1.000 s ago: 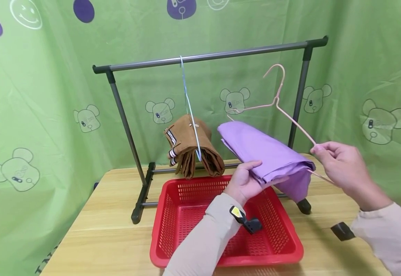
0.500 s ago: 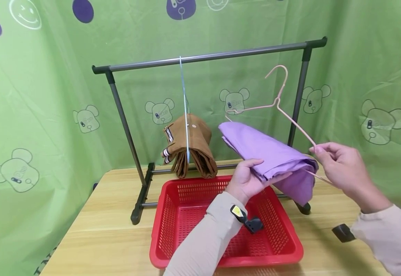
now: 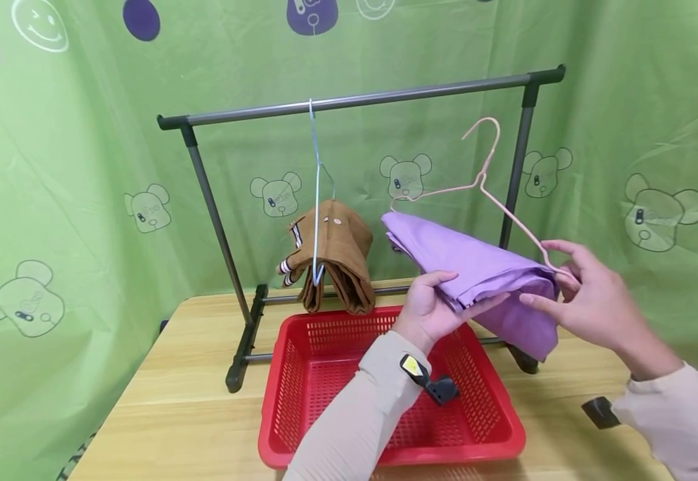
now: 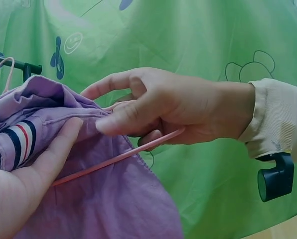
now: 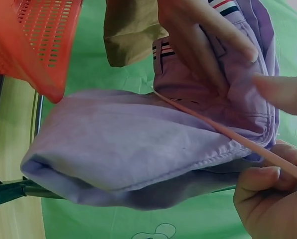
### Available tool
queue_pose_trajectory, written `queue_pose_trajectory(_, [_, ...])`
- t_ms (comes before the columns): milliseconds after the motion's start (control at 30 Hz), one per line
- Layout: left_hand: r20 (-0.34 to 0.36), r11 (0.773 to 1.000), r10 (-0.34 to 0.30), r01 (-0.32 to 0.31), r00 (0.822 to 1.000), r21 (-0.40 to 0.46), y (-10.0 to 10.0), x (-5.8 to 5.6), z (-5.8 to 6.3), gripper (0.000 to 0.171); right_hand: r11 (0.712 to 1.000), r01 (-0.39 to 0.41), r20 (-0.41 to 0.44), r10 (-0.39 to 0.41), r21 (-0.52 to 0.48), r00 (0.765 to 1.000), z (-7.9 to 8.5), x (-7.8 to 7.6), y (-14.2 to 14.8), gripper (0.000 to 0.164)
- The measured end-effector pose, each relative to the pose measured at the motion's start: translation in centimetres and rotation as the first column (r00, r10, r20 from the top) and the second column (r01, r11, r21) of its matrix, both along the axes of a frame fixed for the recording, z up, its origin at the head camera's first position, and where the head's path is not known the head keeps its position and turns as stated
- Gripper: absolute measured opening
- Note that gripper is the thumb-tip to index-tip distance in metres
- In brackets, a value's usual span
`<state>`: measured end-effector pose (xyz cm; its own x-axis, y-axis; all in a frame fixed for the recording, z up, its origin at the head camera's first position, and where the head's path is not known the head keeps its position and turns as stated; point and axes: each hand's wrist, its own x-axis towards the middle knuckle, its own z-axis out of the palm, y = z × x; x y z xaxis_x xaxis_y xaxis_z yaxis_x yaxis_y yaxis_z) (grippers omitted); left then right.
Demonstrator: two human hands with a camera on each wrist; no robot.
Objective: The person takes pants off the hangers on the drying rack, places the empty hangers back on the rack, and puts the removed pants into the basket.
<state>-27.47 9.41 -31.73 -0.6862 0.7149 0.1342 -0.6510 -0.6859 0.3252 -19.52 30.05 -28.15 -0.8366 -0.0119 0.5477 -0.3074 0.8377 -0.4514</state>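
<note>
Matt, creased cloth on the purple garment (image 3: 469, 257) at three o'clock, smooth pink hanger (image 3: 513, 217) at two! Glossy red plastic basket (image 3: 272, 401) at six, sheeny metal rail (image 3: 385, 97) at twelve, wood-grained tabletop (image 3: 162, 374) at eight.

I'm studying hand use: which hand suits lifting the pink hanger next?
Probably the right hand: it grips a corner of the pink hanger, while the left hand holds the purple garment.

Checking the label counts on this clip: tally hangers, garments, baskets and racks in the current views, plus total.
Hangers: 2 (pink hanger, blue hanger)
Garments: 2 (purple garment, brown garment)
Baskets: 1 (red basket)
Racks: 1 (grey rack)
Total: 6
</note>
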Motion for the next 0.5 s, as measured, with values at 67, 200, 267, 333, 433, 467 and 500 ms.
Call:
queue_pose_trajectory(67, [-0.009,1.0,0.01,-0.01,1.0,-0.009,-0.02,-0.01,0.07,0.042,1.0,-0.001,-0.003,0.001,0.026,1.0,-0.01,-0.05,-0.1,0.09])
queue_pose_trajectory(200, [-0.017,0.999,0.029,-0.029,0.999,-0.02,-0.02,-0.06,0.25,0.036,0.999,-0.011,-0.009,0.012,0.05,1.0,-0.06,0.0,-0.19,0.094])
queue_pose_trajectory(267, [-0.025,0.999,0.037,-0.038,0.999,-0.026,-0.03,-0.07,0.34,0.035,0.999,-0.015,-0.008,0.016,0.051,1.0,-0.15,0.05,-0.14,0.092])
queue_pose_trajectory(333, [-0.04,0.999,0.036,-0.037,0.999,-0.025,-0.04,-0.07,0.46,0.036,0.999,-0.011,-0.002,0.012,0.051,1.0,-0.25,0.08,-0.07,0.09])
queue_pose_trajectory(433, [-0.063,0.999,0.036,-0.038,0.997,-0.023,-0.07,-0.07,0.6,0.037,0.998,-0.015,0.009,0.015,0.066,1.0,-0.38,0.01,0.0,0.093])
queue_pose_trajectory(467, [-0.068,0.999,0.036,-0.038,0.997,-0.023,-0.08,-0.07,0.64,0.037,0.997,-0.02,0.011,0.019,0.07,1.0,-0.4,-0.03,0.0,0.094])
queue_pose_trajectory(500, [-0.071,0.999,0.037,-0.038,0.997,-0.022,-0.08,-0.09,0.69,0.036,0.997,-0.025,0.013,0.024,0.074,1.0,-0.42,-0.07,-0.01,0.096])
